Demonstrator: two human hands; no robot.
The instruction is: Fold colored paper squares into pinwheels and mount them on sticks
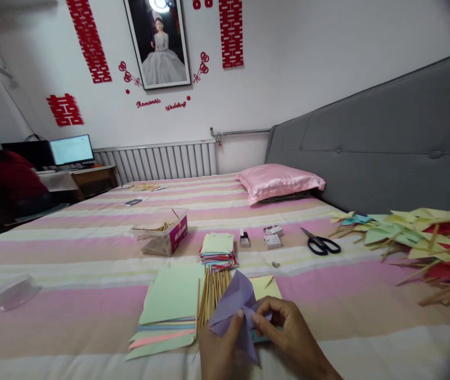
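A purple paper pinwheel, with some blades folded in to its middle, is between my two hands. My left hand grips it from the left, thumb pressed near the centre. On the right side, my right hand pinches a folded corner with thumb and fingers. Just behind lie a row of thin wooden sticks and a yellow paper square. Larger sheets of pale green paper are stacked to the left, with coloured sheets below. A pile of small cut squares sits beyond the sticks.
Black-handled scissors, small boxes and a clear tub of sticks lie on the striped bed. Finished pinwheels are heaped at right. A clear lid lies at left. A person in red sits far left.
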